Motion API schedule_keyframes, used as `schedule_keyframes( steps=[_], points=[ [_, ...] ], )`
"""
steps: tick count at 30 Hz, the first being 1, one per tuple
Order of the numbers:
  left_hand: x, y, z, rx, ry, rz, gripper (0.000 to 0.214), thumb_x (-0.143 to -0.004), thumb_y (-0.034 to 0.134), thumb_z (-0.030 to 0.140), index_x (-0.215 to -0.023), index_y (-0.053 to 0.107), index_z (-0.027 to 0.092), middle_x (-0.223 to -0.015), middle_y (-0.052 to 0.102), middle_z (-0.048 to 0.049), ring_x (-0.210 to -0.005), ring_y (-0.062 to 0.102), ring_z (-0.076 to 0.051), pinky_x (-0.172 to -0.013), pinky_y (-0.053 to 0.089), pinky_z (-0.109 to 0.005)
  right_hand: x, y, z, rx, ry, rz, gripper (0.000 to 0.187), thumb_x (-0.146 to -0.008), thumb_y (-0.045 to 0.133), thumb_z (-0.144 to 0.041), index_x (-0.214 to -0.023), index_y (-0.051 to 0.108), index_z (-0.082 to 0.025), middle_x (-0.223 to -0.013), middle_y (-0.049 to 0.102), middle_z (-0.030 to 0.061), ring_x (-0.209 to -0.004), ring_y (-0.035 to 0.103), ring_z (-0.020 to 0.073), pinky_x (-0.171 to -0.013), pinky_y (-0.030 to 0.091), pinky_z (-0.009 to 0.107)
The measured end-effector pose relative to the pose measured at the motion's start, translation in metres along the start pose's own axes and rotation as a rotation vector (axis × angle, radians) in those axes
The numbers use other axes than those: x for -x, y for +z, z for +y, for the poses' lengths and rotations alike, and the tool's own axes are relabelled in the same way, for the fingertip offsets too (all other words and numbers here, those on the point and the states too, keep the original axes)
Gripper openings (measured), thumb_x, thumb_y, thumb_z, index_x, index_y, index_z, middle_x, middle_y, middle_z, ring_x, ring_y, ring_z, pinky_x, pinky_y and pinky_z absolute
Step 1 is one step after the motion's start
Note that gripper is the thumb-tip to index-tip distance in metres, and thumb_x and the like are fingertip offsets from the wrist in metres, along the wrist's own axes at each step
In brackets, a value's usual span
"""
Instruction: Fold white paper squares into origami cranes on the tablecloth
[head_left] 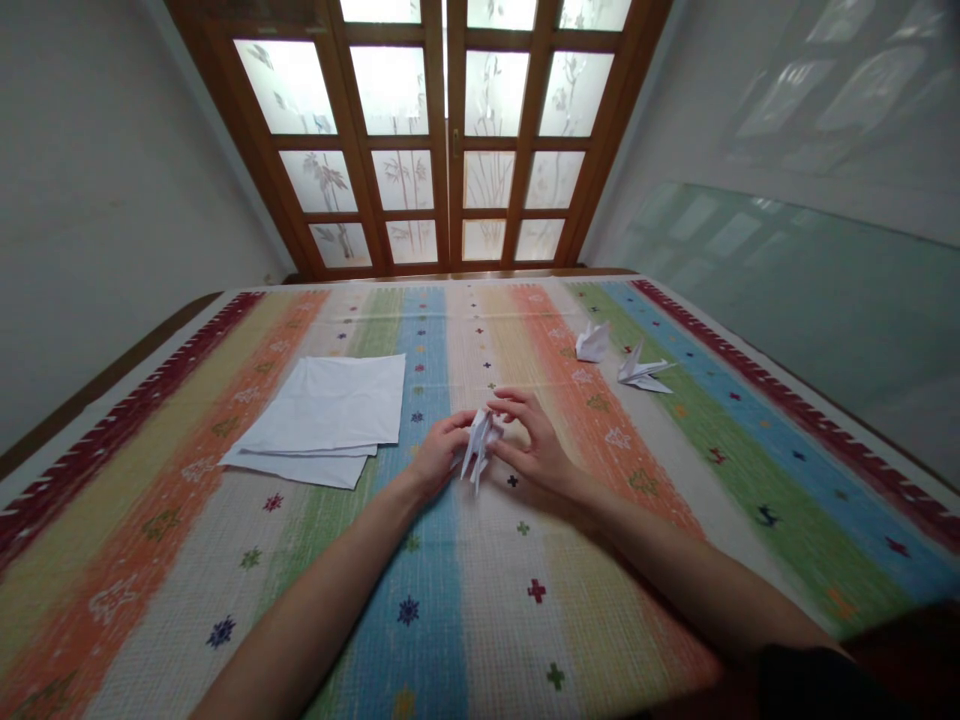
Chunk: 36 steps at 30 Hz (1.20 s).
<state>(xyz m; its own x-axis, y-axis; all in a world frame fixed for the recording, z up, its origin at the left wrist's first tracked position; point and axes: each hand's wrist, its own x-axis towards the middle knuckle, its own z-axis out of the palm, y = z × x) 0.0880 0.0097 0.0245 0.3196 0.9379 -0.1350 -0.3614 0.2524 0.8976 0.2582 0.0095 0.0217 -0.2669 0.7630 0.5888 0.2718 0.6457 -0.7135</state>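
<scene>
Between my two hands, over the middle of the tablecloth, is a white folded paper crane (480, 445) with narrow points hanging toward me. My left hand (442, 450) pinches it from the left side, its fingers partly hidden behind the paper. On the other side my right hand (532, 440) curls around it, with thumb and forefinger at the paper's upper right edge. Further right on the cloth stand two finished-looking white paper cranes, one nearer (645, 372) with a pointed neck and tail, and one farther crane (592, 342).
A stack of white paper sheets (330, 400) lies to the left of my hands. The striped, patterned tablecloth (435, 610) covers the table. Beyond the far table edge are wooden doors (450, 140) with frosted panes. A glass panel (787, 300) leans at the right wall.
</scene>
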Motion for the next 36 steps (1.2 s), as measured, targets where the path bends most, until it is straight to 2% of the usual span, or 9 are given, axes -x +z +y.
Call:
schedule_keyframes(
  steps=[4, 7, 10, 13, 16, 21, 25, 31, 36],
  points=[
    [0.002, -0.002, -0.001, 0.028, -0.01, 0.038, 0.031, -0.056, 0.072, 0.017, -0.085, 0.063, 0.018, -0.07, 0.065, 0.002, -0.061, 0.058, -0.012, -0.058, 0.044, -0.022, -0.003, 0.0, 0.005, -0.094, 0.069, -0.135, 0.032, -0.078, 0.071, -0.034, -0.109, 0.067, -0.028, -0.107, 0.066, 0.0062, -0.101, 0.061, 0.0227, -0.088, 0.049, 0.041],
    [0.001, -0.006, 0.0, 0.141, -0.007, 0.081, 0.032, -0.062, 0.077, 0.032, -0.085, 0.059, 0.018, -0.069, 0.063, 0.0019, -0.061, 0.059, -0.011, -0.06, 0.045, -0.023, -0.002, 0.005, 0.007, -0.174, 0.273, 0.006, 0.022, -0.075, 0.073, -0.037, -0.09, 0.068, -0.023, -0.087, 0.067, 0.0037, -0.079, 0.063, 0.0189, -0.073, 0.052, 0.035],
    [-0.002, -0.006, -0.001, 0.179, 0.1, 0.12, 0.04, -0.066, 0.076, 0.047, -0.088, 0.058, 0.017, -0.078, 0.065, -0.0007, -0.07, 0.062, -0.013, -0.063, 0.047, -0.024, 0.0, 0.012, 0.009, -0.295, 0.478, 0.166, 0.028, -0.07, 0.075, -0.043, -0.081, 0.062, -0.021, -0.076, 0.065, 0.0019, -0.067, 0.063, 0.0169, -0.063, 0.052, 0.031],
    [-0.004, 0.0, -0.006, 0.021, 0.187, 0.151, 0.048, -0.058, 0.084, 0.036, -0.094, 0.057, 0.017, -0.087, 0.068, -0.0016, -0.077, 0.064, -0.014, -0.07, 0.049, -0.025, 0.001, 0.02, 0.008, -0.387, 0.57, 0.23, 0.036, -0.064, 0.078, -0.046, -0.078, 0.056, -0.021, -0.071, 0.063, -0.0006, -0.061, 0.063, 0.0161, -0.059, 0.053, 0.03],
    [-0.004, 0.003, -0.012, -0.087, 0.221, 0.187, 0.051, -0.056, 0.084, 0.029, -0.095, 0.053, 0.018, -0.085, 0.07, -0.0016, -0.078, 0.066, -0.015, -0.075, 0.05, -0.028, 0.001, 0.025, 0.007, -0.485, 0.617, 0.25, 0.042, -0.06, 0.08, -0.046, -0.079, 0.051, -0.022, -0.072, 0.06, -0.0032, -0.06, 0.064, 0.015, -0.06, 0.056, 0.031],
    [-0.005, -0.002, -0.013, -0.13, 0.223, 0.296, 0.047, -0.061, 0.079, 0.03, -0.092, 0.045, 0.02, -0.068, 0.068, 0.0032, -0.058, 0.063, -0.012, -0.06, 0.046, -0.024, 0.003, 0.028, 0.01, -0.656, 0.656, 0.161, 0.04, -0.07, 0.071, -0.055, -0.08, 0.051, -0.022, -0.072, 0.062, -0.0024, -0.06, 0.066, 0.0145, -0.058, 0.056, 0.029],
    [-0.005, -0.004, -0.011, -0.094, 0.195, 0.289, 0.047, -0.06, 0.078, 0.032, -0.09, 0.044, 0.021, -0.066, 0.068, 0.0036, -0.054, 0.062, -0.013, -0.056, 0.046, -0.024, 0.005, 0.028, 0.014, -0.704, 0.658, 0.125, 0.042, -0.067, 0.076, -0.049, -0.089, 0.052, -0.023, -0.078, 0.064, -0.0029, -0.06, 0.067, 0.014, -0.059, 0.057, 0.029],
    [-0.005, 0.0, -0.014, -0.189, 0.25, 0.327, 0.038, -0.059, 0.078, 0.031, -0.085, 0.054, 0.017, -0.072, 0.066, 0.0011, -0.059, 0.063, -0.013, -0.059, 0.048, -0.025, 0.007, 0.029, 0.014, -0.698, 0.628, 0.112, 0.047, -0.061, 0.08, -0.044, -0.093, 0.052, -0.024, -0.081, 0.063, -0.0031, -0.063, 0.065, 0.0134, -0.061, 0.056, 0.029],
    [0.002, 0.003, -0.012, -0.371, 0.339, 0.255, 0.028, -0.075, 0.067, 0.038, -0.093, 0.065, 0.017, -0.082, 0.068, -0.0043, -0.071, 0.063, -0.016, -0.066, 0.048, -0.028, 0.005, 0.028, 0.011, -0.597, 0.612, 0.148, 0.043, -0.06, 0.081, -0.044, -0.085, 0.053, -0.023, -0.079, 0.065, -0.0008, -0.066, 0.063, 0.0155, -0.062, 0.055, 0.031]
  ],
)
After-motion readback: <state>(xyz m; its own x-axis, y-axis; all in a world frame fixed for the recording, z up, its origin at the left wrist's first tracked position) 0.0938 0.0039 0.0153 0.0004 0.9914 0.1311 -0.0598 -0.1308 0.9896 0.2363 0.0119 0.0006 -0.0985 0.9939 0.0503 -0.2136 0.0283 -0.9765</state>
